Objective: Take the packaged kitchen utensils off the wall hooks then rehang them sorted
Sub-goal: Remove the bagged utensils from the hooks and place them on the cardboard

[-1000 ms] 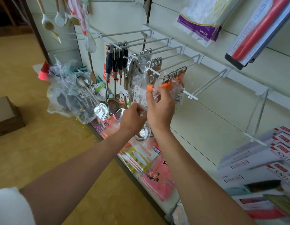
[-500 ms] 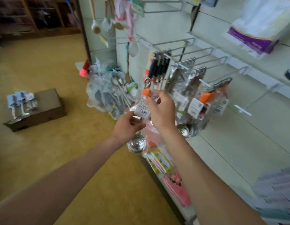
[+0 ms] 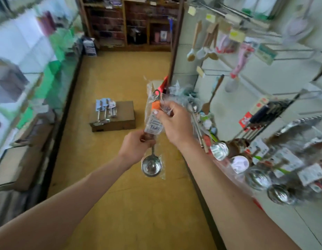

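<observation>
A packaged steel ladle (image 3: pixel 151 166) with an orange handle, in clear plastic with a white label, hangs upright in mid-air over the aisle. My right hand (image 3: pixel 174 123) grips its upper part at the orange handle. My left hand (image 3: pixel 136 147) pinches the package lower down, just above the bowl. More packaged ladles (image 3: pixel 259 177) and dark-handled utensils (image 3: pixel 264 114) hang on the wall hooks at the right, blurred. A few packaged spoons (image 3: pixel 105 110) lie on a brown cardboard box (image 3: pixel 118 120) on the floor ahead.
Wooden spoons and pink utensils (image 3: pixel 239 56) hang higher on the right wall. A bag of loose utensils (image 3: pixel 196 105) sits on the low shelf behind my right hand. A shelf unit (image 3: pixel 30 87) lines the left of the yellow floor; wooden shelving (image 3: pixel 131 24) closes the far end.
The view has swung left from the wall to the aisle. Both hands have carried the orange-handled ladle off its hook and away from the wall, toward the box on the floor.
</observation>
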{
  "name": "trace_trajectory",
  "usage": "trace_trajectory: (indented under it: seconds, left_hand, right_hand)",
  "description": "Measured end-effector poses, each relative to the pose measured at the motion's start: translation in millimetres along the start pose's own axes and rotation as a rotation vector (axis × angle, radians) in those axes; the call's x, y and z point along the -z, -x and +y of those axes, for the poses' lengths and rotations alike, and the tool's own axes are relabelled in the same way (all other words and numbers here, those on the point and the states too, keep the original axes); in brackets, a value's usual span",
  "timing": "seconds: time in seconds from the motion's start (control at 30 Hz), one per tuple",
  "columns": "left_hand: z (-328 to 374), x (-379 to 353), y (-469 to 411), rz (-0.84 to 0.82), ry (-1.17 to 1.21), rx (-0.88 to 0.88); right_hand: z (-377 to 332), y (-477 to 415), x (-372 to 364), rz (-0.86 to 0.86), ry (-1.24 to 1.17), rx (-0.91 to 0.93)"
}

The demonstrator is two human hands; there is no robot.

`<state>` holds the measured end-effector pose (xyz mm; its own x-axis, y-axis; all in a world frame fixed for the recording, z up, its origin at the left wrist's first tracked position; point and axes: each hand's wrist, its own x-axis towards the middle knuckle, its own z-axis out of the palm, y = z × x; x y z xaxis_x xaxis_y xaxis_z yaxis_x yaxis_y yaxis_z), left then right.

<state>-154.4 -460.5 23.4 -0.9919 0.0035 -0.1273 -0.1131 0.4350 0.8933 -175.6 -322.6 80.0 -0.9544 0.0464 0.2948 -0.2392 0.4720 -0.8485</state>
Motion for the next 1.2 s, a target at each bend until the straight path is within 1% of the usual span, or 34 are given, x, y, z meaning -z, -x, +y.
trace_trajectory:
  seconds: [0.1,0.27,0.47,0.77,0.97,1.1,1.2]
  left_hand:
    - [-5.1,49.8,-5.5,0.039,-0.004,-0.004]
    - [-19.8,120.0,-20.8,0.091,-0.033,0.018]
    - [-36.1,176.7,-37.4,0.124,-0.03,0.03]
    - [-54.2,202.9,-75.5,0.145,-0.029,0.069]
    - [-58.1,209.0,-117.5,0.191,-0.054,0.106]
    - [-55.1,206.0,-149.4,0.19,-0.089,0.121]
    - [-50.5,206.5,-171.5,0.199,-0.098,0.122]
  right_hand:
    - [-26.2,-17.0,-40.1,-0.049,-0.018,0.004]
    - [-64.5,-40.1,-98.2,-0.083,-0.044,0.033]
    - [-93.5,-62.8,-151.2,-0.123,-0.05,0.045]
    - [-90.6,-100.3,-193.9,-0.197,-0.053,0.033]
    - [-73.6,-143.7,-216.9,-0.222,-0.05,0.031]
    - [-60.5,-174.7,-223.5,-0.22,-0.018,0.028]
    - [-53.2,-199.9,-226.6,-0.235,-0.048,0.015]
